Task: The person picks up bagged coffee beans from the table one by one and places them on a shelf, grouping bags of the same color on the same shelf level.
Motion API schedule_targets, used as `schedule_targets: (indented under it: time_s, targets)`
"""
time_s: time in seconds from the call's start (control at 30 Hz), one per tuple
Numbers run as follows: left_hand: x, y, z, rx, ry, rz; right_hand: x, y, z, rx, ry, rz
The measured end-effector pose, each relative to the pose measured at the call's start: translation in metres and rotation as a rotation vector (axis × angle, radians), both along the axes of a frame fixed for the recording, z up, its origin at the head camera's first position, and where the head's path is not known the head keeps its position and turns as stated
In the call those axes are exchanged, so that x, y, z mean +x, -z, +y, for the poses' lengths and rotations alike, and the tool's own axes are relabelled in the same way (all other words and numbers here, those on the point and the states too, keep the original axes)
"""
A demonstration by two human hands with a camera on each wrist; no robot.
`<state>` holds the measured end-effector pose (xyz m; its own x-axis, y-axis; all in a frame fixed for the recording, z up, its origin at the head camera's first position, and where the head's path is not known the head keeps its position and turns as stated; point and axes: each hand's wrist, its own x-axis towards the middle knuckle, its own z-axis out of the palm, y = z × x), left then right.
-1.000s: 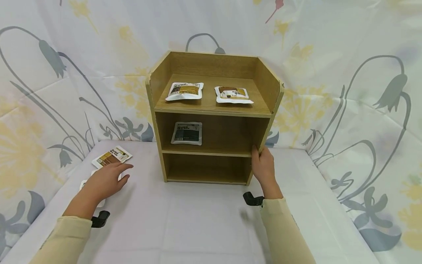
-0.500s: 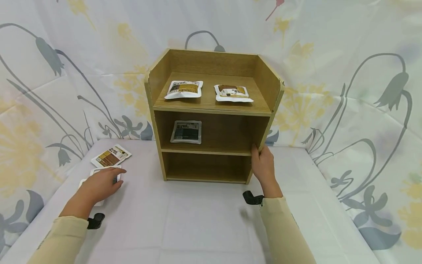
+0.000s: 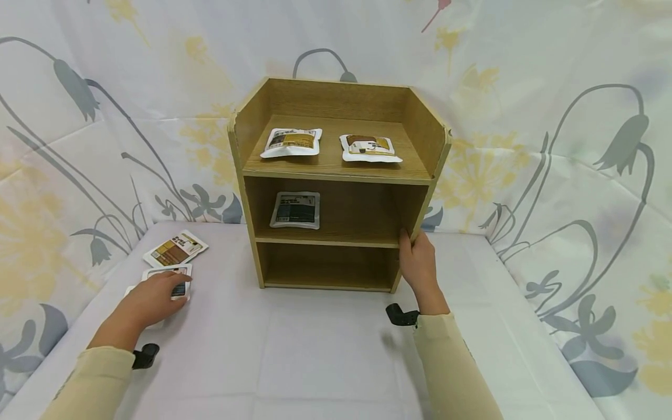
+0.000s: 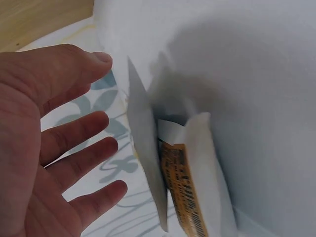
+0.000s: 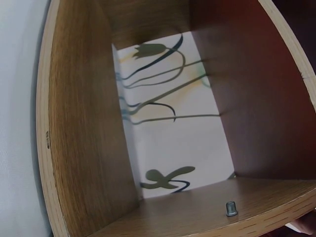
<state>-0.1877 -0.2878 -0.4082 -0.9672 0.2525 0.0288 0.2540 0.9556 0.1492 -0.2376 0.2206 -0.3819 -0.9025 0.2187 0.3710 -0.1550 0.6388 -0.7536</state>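
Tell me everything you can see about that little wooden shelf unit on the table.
The wooden shelf unit looks like light brown wood-grain board and stands upright on the white-covered table. It has an open top tray with raised back and side walls, then two open compartments below; the backdrop shows through the open back. Two packets lie on top, a dark packet stands in the middle compartment, and the bottom looks empty. The right hand grips its front right edge.

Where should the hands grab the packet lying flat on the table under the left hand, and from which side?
Take the packet by its near long edge, coming from above: it lies flat on the table, so fingers should pinch an edge. The left hand hovers over it, fingers spread. A second packet lies just behind, so avoid the far edge.
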Motion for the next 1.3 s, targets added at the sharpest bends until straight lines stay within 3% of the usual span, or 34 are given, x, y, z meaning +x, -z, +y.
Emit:
schedule_targets:
  time_s: [0.5, 0.9, 1.3]
  targets:
    - [0.002, 0.011, -0.014, -0.040, -0.070, -0.056, 0.000, -0.001, -0.001, -0.008, 0.000, -0.008]
    - [0.000, 0.012, -0.013, -0.066, -0.147, -0.103, 0.001, -0.001, -0.001, -0.008, -0.012, -0.008]
    - [-0.001, 0.007, -0.012, -0.011, -0.093, 0.000, 0.001, -0.001, 0.000, -0.007, -0.010, -0.003]
